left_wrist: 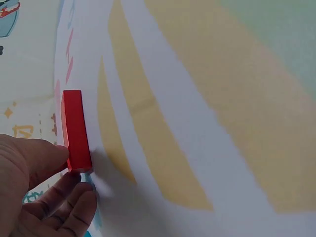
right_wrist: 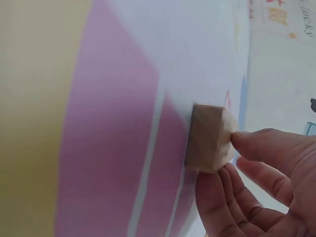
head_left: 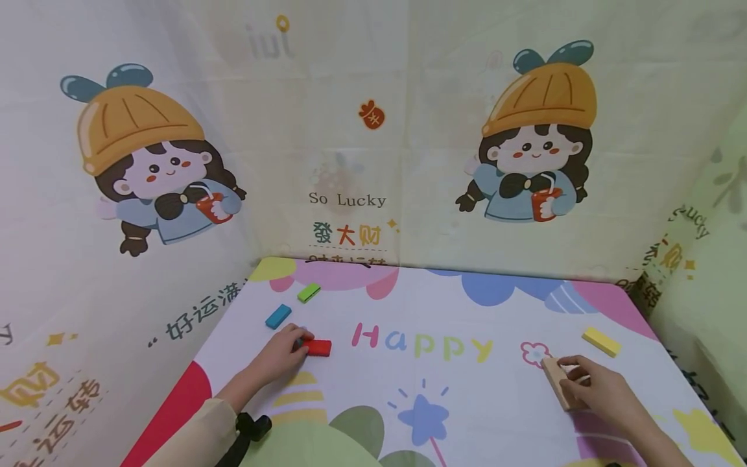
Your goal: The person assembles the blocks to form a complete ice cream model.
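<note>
In the head view my left hand (head_left: 284, 355) is at a red block (head_left: 318, 348) lying on the table. The left wrist view shows its thumb against one side of the red block (left_wrist: 76, 131) and curled fingers at the near end, pinching it. A bit of teal shows by these fingers, mostly hidden. On the right, my right hand (head_left: 601, 389) grips a plain wooden block (head_left: 557, 384) resting on the table. Thumb and fingers pinch the wooden block (right_wrist: 205, 138) from opposite sides in the right wrist view.
A blue block (head_left: 278, 316) and a green block (head_left: 309, 293) lie beyond my left hand. A yellow block (head_left: 602, 342) lies beyond my right hand. The patterned tabletop (head_left: 443, 389) meets printed cloth walls (head_left: 420, 194) at the back and sides.
</note>
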{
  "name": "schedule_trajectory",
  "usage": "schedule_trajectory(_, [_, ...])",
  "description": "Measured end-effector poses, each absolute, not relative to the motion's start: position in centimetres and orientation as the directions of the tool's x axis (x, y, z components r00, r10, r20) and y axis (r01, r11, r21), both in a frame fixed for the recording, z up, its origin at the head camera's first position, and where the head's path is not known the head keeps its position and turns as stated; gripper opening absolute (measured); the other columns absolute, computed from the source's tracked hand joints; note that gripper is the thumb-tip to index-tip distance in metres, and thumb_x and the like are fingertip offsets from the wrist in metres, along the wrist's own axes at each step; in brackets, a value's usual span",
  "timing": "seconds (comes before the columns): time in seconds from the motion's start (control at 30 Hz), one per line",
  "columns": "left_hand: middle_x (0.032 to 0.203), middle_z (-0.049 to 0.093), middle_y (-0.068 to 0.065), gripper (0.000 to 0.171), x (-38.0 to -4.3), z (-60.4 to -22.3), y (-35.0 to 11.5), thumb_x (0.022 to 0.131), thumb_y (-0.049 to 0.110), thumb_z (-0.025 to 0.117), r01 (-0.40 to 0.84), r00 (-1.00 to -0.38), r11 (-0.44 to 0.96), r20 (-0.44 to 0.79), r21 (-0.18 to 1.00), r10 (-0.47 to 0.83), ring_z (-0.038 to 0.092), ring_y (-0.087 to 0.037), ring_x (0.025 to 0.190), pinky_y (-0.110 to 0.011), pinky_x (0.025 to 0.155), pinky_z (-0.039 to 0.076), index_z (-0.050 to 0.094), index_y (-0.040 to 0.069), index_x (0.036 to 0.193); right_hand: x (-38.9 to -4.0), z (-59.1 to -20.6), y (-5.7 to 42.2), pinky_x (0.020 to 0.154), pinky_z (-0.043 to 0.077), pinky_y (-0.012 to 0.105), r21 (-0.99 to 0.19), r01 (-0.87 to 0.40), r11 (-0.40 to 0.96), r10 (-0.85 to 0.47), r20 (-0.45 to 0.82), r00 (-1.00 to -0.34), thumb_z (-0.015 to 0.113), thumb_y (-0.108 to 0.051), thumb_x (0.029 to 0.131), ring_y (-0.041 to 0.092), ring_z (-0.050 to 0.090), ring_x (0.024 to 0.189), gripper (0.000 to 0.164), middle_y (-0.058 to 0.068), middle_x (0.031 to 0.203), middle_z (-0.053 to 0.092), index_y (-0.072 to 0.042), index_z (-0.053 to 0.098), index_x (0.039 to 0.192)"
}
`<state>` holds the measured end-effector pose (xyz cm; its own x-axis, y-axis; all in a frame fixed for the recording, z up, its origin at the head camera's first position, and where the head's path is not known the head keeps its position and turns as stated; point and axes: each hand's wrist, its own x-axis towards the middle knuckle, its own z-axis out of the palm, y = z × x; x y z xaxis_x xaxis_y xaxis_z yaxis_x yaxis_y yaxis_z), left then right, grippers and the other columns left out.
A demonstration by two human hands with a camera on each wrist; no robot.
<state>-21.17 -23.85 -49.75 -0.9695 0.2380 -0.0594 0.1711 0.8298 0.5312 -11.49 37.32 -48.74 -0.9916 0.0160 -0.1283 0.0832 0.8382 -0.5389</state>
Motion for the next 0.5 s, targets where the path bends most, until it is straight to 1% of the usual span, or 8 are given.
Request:
schedule_trajectory(0.07, [0.106, 0.061, -0.002, 0.025, -21.0, -49.8, -23.8, 0.094, 0.01, 0.073, 0.162, -0.973, 0.831, -0.057, 0.532, 0.226, 0.053, -0.015, 0.09, -0.032, 0.081, 0.053, 0.073, 0.014, 0.119, -11.3, -49.0, 37.2, 0.064, 0.053, 0.026, -0.566, 0.102, 0.818, 0.018, -0.151, -0.988, 0.073, -0.019, 0.094, 0.024, 0.071, 0.091, 0.052, 0.009, 0.102, 0.072, 0.004, 0.055, 0.138])
schedule_trajectory(0.17, [0.1, 0.061, 0.0, 0.024, -20.8, -49.7, -23.7, 0.093, 0.011, 0.074, 0.147, -0.976, 0.831, -0.056, 0.537, 0.209, 0.053, -0.015, 0.086, -0.029, 0.076, 0.051, 0.074, 0.016, 0.117, -11.1, -49.2, 37.0, 0.065, 0.054, 0.025, -0.594, 0.1, 0.799, 0.009, -0.155, -0.988, 0.075, -0.02, 0.093, 0.018, 0.07, 0.09, 0.063, 0.01, 0.103, 0.071, 0.007, 0.049, 0.143])
schedule_trajectory(0.3, [0.089, 0.06, 0.002, 0.022, -20.6, -49.6, -23.5, 0.093, 0.011, 0.074, 0.134, -0.976, 0.811, -0.068, 0.57, 0.209, 0.053, -0.015, 0.081, -0.026, 0.071, 0.049, 0.075, 0.018, 0.114, -10.9, -49.2, 36.4, 0.067, 0.054, 0.023, -0.606, 0.092, 0.79, 0.001, -0.149, -0.989, 0.077, -0.021, 0.092, 0.014, 0.07, 0.089, 0.063, 0.008, 0.104, 0.071, 0.008, 0.052, 0.142])
schedule_trajectory(0.33, [0.087, 0.06, 0.003, 0.022, -20.5, -49.6, -23.4, 0.093, 0.011, 0.074, 0.13, -0.975, 0.804, -0.072, 0.581, 0.21, 0.053, -0.014, 0.081, -0.026, 0.071, 0.049, 0.075, 0.019, 0.113, -10.8, -49.2, 36.2, 0.068, 0.054, 0.023, -0.612, 0.092, 0.785, -0.003, -0.152, -0.988, 0.078, -0.021, 0.092, 0.015, 0.071, 0.09, 0.063, 0.008, 0.105, 0.071, 0.008, 0.052, 0.142])
schedule_trajectory(0.5, [0.085, 0.06, 0.003, 0.02, -20.4, -49.9, -23.3, 0.095, 0.009, 0.071, 0.122, -0.971, 0.774, -0.085, 0.621, 0.221, 0.054, -0.014, 0.08, -0.025, 0.069, 0.048, 0.075, 0.019, 0.111, -10.6, -49.4, 35.5, 0.07, 0.056, 0.023, -0.685, 0.11, 0.72, -0.036, -0.195, -0.98, 0.077, -0.018, 0.092, 0.006, 0.067, 0.09, 0.063, 0.008, 0.108, 0.069, 0.008, 0.051, 0.143])
